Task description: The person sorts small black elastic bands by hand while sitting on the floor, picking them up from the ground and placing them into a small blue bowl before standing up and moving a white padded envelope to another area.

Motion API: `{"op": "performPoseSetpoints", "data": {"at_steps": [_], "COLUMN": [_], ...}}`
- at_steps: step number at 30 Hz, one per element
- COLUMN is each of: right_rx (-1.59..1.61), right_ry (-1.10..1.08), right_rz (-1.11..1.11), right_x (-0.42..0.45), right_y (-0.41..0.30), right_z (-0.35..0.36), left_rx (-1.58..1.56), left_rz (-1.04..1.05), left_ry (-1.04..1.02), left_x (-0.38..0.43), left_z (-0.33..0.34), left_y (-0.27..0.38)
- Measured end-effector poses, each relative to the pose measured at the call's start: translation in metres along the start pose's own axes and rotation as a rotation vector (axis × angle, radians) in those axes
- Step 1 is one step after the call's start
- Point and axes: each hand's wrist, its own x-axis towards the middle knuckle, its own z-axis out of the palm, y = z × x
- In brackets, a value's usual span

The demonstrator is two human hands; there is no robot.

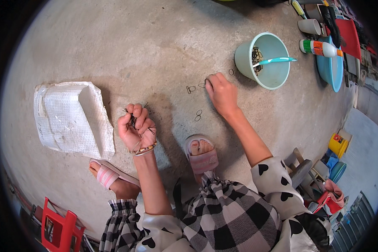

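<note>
My left hand (137, 124), palm up with curled fingers, holds a bunch of thin black rings (133, 121), whose ends stick out between the fingers. My right hand (221, 94) is lowered to the concrete floor, fingertips together beside a thin dark ring (202, 85); whether something is pinched there cannot be told. Several more rings lie on the floor: a cluster (191, 89) to the left, a pair (198, 115) below, and one (231, 71) near the bucket. The pale green plastic bucket (246, 60) contains many dark rings (257, 60) and a turquoise-handled tool (275, 60).
A white bubble-wrap bag (66, 119) lies at the left. A red plastic stool (58, 225) stands lower left. At the upper right are a white bottle (329, 49), a blue basin (329, 71) and a beige cup (309, 26). A yellow bucket (337, 145) stands at the right.
</note>
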Motion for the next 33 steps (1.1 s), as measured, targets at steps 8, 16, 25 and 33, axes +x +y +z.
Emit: {"op": "performPoseSetpoints", "data": {"at_steps": [8, 16, 25, 33], "right_rx": [0.187, 0.074, 0.062, 0.165], "right_ry": [-0.077, -0.128, -0.112, 0.396], "right_rz": [0.027, -0.074, -0.058, 0.227], "right_x": [0.0, -0.007, 0.004, 0.043], "right_y": [0.002, -0.008, -0.012, 0.005], "right_z": [-0.003, 0.0, 0.006, -0.12], "left_rx": [-0.016, -0.034, -0.024, -0.072], "left_rz": [-0.014, -0.013, -0.02, -0.011], "left_ry": [-0.013, 0.005, -0.01, -0.046], "left_x": [0.0, -0.001, 0.0, -0.003], "left_z": [0.001, -0.004, 0.0, -0.004], "left_y": [0.003, 0.004, 0.002, 0.008]}}
